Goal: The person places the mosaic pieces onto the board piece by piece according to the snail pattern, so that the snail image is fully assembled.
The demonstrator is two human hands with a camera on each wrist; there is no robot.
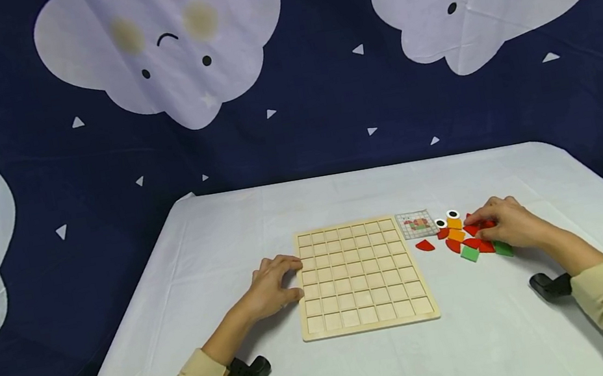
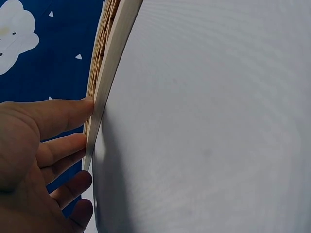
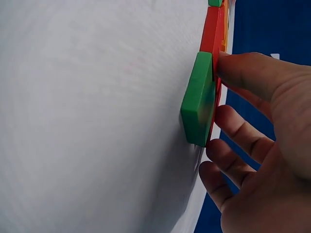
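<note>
A pale wooden 7-by-7 grid board (image 1: pixel 361 283) lies flat, left of clustered red, orange and green pieces (image 1: pixel 456 235).

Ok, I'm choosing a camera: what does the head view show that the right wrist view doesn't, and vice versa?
Only the head view shows the left hand, the wooden grid board and round eye pieces. Only the right wrist view shows the right hand from its palm side. Both show a green piece and red pieces by that hand.

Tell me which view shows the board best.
The head view: the board shows almost whole there, seen from above. The left wrist view catches only part, nearly edge-on; the right wrist view, none.
</note>
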